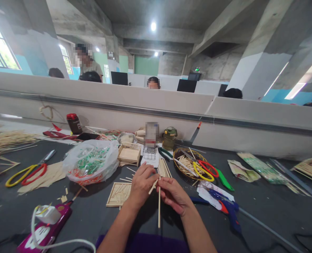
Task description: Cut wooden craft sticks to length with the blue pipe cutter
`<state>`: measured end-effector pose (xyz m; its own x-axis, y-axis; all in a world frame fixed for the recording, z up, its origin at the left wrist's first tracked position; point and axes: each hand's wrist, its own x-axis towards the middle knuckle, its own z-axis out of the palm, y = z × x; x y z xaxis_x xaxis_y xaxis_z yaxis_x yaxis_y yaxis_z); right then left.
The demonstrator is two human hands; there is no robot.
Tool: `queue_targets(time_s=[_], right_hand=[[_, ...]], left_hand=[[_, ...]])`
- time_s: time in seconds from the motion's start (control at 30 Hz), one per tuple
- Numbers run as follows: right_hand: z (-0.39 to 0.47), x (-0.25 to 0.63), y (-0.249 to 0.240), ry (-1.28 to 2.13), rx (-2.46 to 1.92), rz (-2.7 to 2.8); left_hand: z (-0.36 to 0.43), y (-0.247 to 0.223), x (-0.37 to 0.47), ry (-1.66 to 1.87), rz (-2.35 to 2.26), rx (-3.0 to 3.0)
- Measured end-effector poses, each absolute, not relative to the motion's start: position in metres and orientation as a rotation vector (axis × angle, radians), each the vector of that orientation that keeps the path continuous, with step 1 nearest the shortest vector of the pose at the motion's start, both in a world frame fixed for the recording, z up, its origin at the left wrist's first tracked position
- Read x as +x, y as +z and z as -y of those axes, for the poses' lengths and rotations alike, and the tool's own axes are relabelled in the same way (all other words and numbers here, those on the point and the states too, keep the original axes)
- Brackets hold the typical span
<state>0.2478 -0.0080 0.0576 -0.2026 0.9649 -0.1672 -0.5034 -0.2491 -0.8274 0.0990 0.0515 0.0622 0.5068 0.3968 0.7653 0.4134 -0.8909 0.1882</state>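
My left hand is closed on a short bundle of thin wooden sticks at the middle of the table. Right beside it, my right hand pinches a longer wooden stick that points down toward me. The fingertips of both hands nearly meet where the sticks come together. Beyond them lies a row of loose sticks. A small square stick tray is left of my left hand, and a box of sticks stands behind it.
On the left are a plastic bag, scissors and a purple power strip. To the right sit a basket with sticks and scissors, a green knife and a blue glue gun. Other people are behind the partition.
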Motion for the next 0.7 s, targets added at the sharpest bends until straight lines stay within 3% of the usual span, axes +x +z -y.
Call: queue_targets(time_s=[0.3, 0.53, 0.7], right_hand=[[0.0, 0.244, 0.051, 1.4, -1.0, 0.752], [0.001, 0.248, 0.056, 0.968, -1.189, 1.037], [0.001, 0.249, 0.053, 0.774, -1.3, 1.252]], left_hand=[[-0.054, 0.054, 0.102, -1.485, 0.695, -2.784], [-0.067, 0.033, 0.108, -2.034, 1.533, -3.545], [-0.066, 0.031, 0.11, -1.962, 1.565, -3.913]])
